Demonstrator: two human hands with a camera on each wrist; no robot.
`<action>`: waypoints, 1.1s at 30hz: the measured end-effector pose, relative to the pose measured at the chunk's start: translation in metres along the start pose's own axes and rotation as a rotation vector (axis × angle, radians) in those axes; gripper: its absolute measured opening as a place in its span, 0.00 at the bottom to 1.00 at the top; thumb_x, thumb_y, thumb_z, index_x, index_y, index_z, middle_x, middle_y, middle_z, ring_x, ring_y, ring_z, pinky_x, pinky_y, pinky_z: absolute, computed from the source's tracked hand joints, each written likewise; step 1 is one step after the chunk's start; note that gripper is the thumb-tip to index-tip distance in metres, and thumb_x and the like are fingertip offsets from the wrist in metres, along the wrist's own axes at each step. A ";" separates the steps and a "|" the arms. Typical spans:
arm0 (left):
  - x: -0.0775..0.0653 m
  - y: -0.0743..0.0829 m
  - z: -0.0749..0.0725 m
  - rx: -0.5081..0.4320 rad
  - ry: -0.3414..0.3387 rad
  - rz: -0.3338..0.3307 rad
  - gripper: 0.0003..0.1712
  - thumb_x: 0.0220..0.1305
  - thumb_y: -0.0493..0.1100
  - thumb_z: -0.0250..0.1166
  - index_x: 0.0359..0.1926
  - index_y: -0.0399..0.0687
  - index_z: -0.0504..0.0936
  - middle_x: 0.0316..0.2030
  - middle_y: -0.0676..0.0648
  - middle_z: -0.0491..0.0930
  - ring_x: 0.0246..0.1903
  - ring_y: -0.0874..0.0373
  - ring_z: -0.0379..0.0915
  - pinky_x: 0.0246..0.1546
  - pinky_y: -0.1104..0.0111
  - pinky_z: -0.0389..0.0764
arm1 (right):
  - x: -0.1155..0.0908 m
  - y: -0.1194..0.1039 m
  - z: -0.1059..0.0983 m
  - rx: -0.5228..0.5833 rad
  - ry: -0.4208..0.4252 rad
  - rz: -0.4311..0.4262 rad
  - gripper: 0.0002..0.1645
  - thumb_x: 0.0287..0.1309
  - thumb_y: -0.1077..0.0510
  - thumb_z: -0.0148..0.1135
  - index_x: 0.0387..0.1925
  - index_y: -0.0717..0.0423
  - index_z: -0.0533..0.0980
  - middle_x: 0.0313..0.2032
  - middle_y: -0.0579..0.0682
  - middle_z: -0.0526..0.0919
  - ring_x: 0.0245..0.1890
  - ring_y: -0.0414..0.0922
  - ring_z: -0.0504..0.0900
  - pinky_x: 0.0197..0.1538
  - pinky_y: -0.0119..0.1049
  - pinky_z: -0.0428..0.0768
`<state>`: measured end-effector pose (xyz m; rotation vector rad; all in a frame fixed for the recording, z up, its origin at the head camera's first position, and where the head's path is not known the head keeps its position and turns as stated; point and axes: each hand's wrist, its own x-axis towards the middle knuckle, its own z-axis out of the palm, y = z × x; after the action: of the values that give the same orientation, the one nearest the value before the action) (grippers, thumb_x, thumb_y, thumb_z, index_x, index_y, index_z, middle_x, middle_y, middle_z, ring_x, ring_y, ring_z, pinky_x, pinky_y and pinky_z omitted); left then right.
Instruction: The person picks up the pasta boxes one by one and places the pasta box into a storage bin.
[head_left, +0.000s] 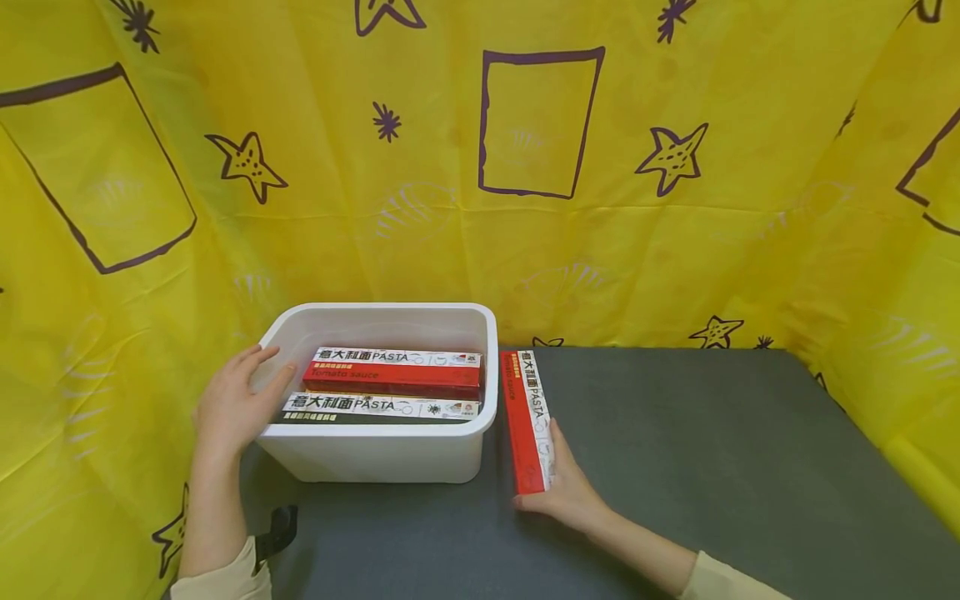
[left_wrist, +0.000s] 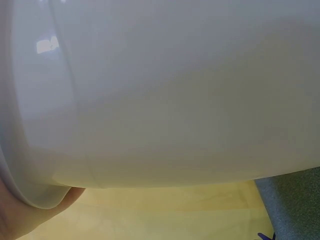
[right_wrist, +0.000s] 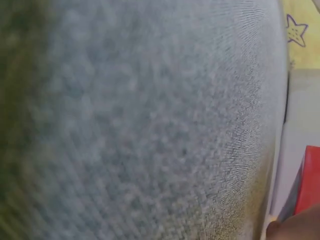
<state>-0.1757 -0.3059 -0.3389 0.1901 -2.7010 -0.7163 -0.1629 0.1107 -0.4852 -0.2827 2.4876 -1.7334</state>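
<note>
A white plastic bin (head_left: 390, 457) stands on the dark table, holding pasta boxes that lie flat. One is a red-and-white tomato sauce pasta box (head_left: 393, 373); in front of it is a dark green-and-white pasta box (head_left: 378, 407). My left hand (head_left: 242, 396) grips the bin's left rim, thumb and fingers bent over it; the left wrist view shows the bin's glossy outer wall (left_wrist: 175, 100) close up. Right of the bin, my right hand (head_left: 564, 492) holds another red-and-white pasta box (head_left: 527, 425) by its near end, thumb at one side and fingers at the other.
The dark grey table (head_left: 697, 442) stretches to the right. A yellow patterned curtain (head_left: 450, 250) hangs behind and along both sides. A black strap (head_left: 276, 533) is on my left wrist. Blurred grey surface fills most of the right wrist view.
</note>
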 end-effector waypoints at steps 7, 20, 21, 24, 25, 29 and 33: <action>0.000 0.000 0.000 -0.001 0.001 0.010 0.36 0.70 0.61 0.51 0.66 0.39 0.70 0.66 0.30 0.63 0.62 0.25 0.56 0.52 0.30 0.57 | -0.003 -0.001 -0.007 0.081 0.038 0.020 0.73 0.27 0.56 0.78 0.75 0.57 0.46 0.64 0.60 0.65 0.54 0.50 0.69 0.52 0.42 0.71; 0.001 0.000 0.000 -0.010 -0.002 0.019 0.36 0.70 0.61 0.51 0.66 0.37 0.70 0.66 0.29 0.63 0.63 0.26 0.55 0.56 0.32 0.56 | -0.010 -0.015 -0.020 0.128 0.061 0.038 0.67 0.32 0.57 0.76 0.75 0.50 0.50 0.60 0.58 0.68 0.53 0.50 0.68 0.48 0.40 0.75; 0.001 0.000 0.000 -0.007 -0.001 0.020 0.36 0.70 0.61 0.51 0.66 0.37 0.70 0.66 0.29 0.63 0.63 0.26 0.55 0.56 0.32 0.56 | -0.010 -0.018 -0.022 0.127 0.063 0.035 0.67 0.32 0.56 0.76 0.75 0.50 0.50 0.60 0.58 0.68 0.54 0.51 0.68 0.48 0.40 0.75; 0.002 -0.001 0.001 -0.004 -0.002 0.020 0.36 0.70 0.61 0.51 0.66 0.37 0.70 0.66 0.29 0.63 0.63 0.26 0.55 0.56 0.32 0.56 | -0.011 -0.025 -0.030 0.093 0.071 0.015 0.66 0.34 0.55 0.75 0.75 0.48 0.49 0.62 0.57 0.67 0.56 0.51 0.67 0.48 0.39 0.76; 0.002 -0.001 0.001 -0.005 -0.002 0.020 0.36 0.70 0.61 0.51 0.66 0.37 0.70 0.66 0.29 0.63 0.63 0.26 0.55 0.56 0.32 0.56 | -0.011 -0.027 -0.033 0.088 0.070 0.004 0.66 0.35 0.55 0.75 0.75 0.48 0.49 0.62 0.57 0.66 0.56 0.51 0.67 0.49 0.39 0.76; 0.002 -0.001 0.000 -0.001 -0.002 0.018 0.36 0.70 0.61 0.51 0.66 0.38 0.70 0.66 0.30 0.63 0.63 0.26 0.55 0.56 0.32 0.56 | -0.011 -0.035 -0.045 0.092 0.054 -0.040 0.64 0.38 0.56 0.73 0.76 0.49 0.49 0.64 0.58 0.65 0.55 0.52 0.68 0.48 0.39 0.77; 0.001 -0.001 0.000 0.001 -0.005 0.019 0.37 0.70 0.61 0.50 0.66 0.38 0.70 0.66 0.30 0.62 0.63 0.26 0.55 0.55 0.31 0.56 | -0.010 -0.042 -0.056 0.116 0.034 -0.087 0.63 0.40 0.57 0.72 0.76 0.48 0.49 0.65 0.57 0.63 0.56 0.53 0.66 0.47 0.38 0.78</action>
<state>-0.1768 -0.3073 -0.3390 0.1633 -2.7043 -0.7102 -0.1597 0.1505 -0.4267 -0.3593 2.4200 -1.9228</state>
